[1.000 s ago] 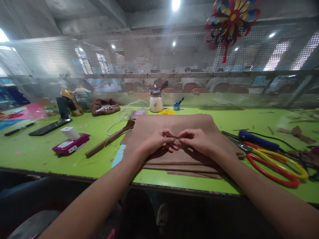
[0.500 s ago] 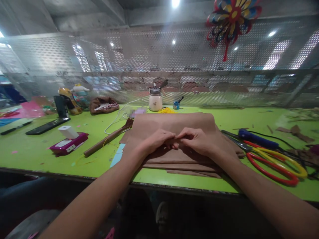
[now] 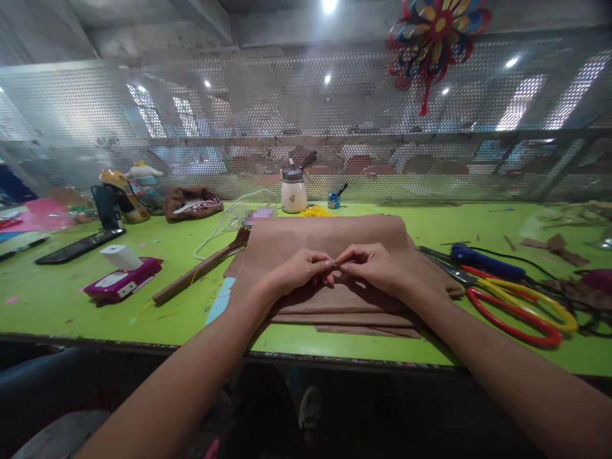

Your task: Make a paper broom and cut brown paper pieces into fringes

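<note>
Both hands meet over a stack of brown paper-like sheets (image 3: 329, 233) near the table's front edge. My left hand (image 3: 306, 268) is closed in a pinch, thumb against fingers. My right hand (image 3: 366, 264) pinches too, its fingertips almost touching those of the left. Whatever lies between the fingertips is too small to make out; it looks thin and brown. To the left rests a brown rolled stick with a fringed end (image 3: 191, 275). Scissors with red and yellow handles (image 3: 519, 299) lie just right of the stack, beside a blue-handled tool with a cord (image 3: 488, 262).
On the left are a magenta box (image 3: 122, 287) with a white charger (image 3: 120, 257) and a black phone (image 3: 79, 247). A lidded jar (image 3: 293, 194), a small blue bottle (image 3: 333, 200) and yellow string (image 3: 315, 211) stand at the back, before a perforated metal screen (image 3: 268, 121). Brown scraps (image 3: 557, 247) lie right.
The whole view has shifted slightly, so things appear a little further left. My hands keep their pinch over the brown stack, with only small finger movement.
</note>
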Action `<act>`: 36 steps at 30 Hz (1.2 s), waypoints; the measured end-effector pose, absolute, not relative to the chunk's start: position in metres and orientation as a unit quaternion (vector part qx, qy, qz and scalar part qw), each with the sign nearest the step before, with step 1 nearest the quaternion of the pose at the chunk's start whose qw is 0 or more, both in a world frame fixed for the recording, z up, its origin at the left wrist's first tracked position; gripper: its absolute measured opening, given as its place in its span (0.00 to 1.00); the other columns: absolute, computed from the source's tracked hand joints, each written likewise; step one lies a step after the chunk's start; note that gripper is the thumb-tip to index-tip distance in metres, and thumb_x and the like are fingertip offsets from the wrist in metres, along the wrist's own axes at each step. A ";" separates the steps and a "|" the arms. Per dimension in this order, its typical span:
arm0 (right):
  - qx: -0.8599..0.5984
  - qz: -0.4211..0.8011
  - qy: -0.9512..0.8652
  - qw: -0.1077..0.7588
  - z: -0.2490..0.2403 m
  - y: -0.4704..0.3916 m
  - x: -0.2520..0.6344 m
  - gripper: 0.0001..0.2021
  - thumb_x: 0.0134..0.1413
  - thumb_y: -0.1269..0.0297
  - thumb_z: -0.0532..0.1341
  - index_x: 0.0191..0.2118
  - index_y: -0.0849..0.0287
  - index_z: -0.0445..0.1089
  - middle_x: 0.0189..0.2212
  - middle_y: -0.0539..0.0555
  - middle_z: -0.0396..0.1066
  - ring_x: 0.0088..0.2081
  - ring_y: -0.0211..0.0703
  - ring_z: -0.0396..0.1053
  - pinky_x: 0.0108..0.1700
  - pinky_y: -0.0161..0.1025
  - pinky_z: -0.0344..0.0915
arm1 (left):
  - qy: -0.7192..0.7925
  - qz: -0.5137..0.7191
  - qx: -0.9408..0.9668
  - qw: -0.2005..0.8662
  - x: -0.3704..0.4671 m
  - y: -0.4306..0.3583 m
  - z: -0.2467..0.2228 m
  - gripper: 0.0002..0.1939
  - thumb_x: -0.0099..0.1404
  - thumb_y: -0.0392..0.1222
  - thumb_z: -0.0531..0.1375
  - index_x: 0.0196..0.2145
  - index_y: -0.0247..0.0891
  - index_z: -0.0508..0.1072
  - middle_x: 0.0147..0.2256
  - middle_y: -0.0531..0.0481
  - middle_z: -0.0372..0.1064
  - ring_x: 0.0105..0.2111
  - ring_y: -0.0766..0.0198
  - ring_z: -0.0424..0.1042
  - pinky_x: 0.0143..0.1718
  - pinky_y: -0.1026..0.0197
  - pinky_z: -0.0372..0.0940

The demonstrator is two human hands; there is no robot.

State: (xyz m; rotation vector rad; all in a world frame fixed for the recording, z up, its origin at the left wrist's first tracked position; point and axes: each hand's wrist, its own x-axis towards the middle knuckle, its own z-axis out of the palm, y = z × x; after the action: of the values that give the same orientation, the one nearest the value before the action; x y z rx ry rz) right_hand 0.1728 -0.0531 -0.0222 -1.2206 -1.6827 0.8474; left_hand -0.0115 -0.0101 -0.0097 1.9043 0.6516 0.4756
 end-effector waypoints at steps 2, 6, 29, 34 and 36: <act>-0.488 0.391 -0.647 0.436 -0.021 -0.054 0.173 0.11 0.40 0.63 0.62 0.31 0.64 0.71 0.14 0.46 0.61 0.16 0.30 0.53 0.17 0.30 0.48 | 0.279 0.199 0.790 0.508 -0.011 -0.010 -0.011 0.18 0.59 0.50 0.51 0.28 0.31 0.70 0.24 0.49 0.67 0.21 0.72 0.56 0.23 0.67 0.51; -0.449 0.459 -0.618 0.454 -0.017 -0.056 0.173 0.12 0.38 0.65 0.63 0.33 0.65 0.70 0.18 0.48 0.64 0.20 0.32 0.58 0.21 0.31 0.52 | 0.290 0.208 0.782 0.511 -0.011 -0.008 -0.014 0.18 0.59 0.52 0.51 0.25 0.33 0.69 0.21 0.52 0.64 0.19 0.72 0.54 0.22 0.68 0.49; -0.403 0.589 -0.489 0.501 -0.029 -0.040 0.184 0.07 0.32 0.69 0.66 0.25 0.64 0.72 0.23 0.52 0.69 0.24 0.35 0.64 0.27 0.34 0.61 | 0.289 0.241 0.863 0.337 -0.004 -0.014 -0.014 0.24 0.56 0.54 0.54 0.45 0.34 0.69 0.33 0.48 0.70 0.30 0.64 0.66 0.31 0.66 0.60; -0.388 0.610 -0.468 0.508 -0.031 -0.038 0.185 0.07 0.32 0.70 0.67 0.24 0.65 0.72 0.24 0.54 0.70 0.25 0.37 0.66 0.26 0.36 0.62 | 0.303 0.238 0.894 0.229 -0.001 -0.019 -0.015 0.27 0.51 0.48 0.61 0.48 0.35 0.66 0.43 0.43 0.68 0.40 0.57 0.66 0.40 0.62 0.59; -0.387 0.611 -0.468 0.508 -0.031 -0.038 0.185 0.07 0.31 0.70 0.67 0.24 0.66 0.72 0.23 0.54 0.70 0.23 0.36 0.65 0.25 0.35 0.61 | 0.309 0.237 0.898 0.206 -0.001 -0.018 -0.018 0.22 0.55 0.43 0.57 0.47 0.35 0.67 0.42 0.44 0.69 0.38 0.58 0.67 0.38 0.63 0.59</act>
State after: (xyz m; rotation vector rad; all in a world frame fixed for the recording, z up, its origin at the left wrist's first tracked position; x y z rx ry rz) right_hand 0.1847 -0.0378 -0.0306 -0.9314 -1.1285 1.4721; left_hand -0.0007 -0.0176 -0.0178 2.5004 0.8601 0.6613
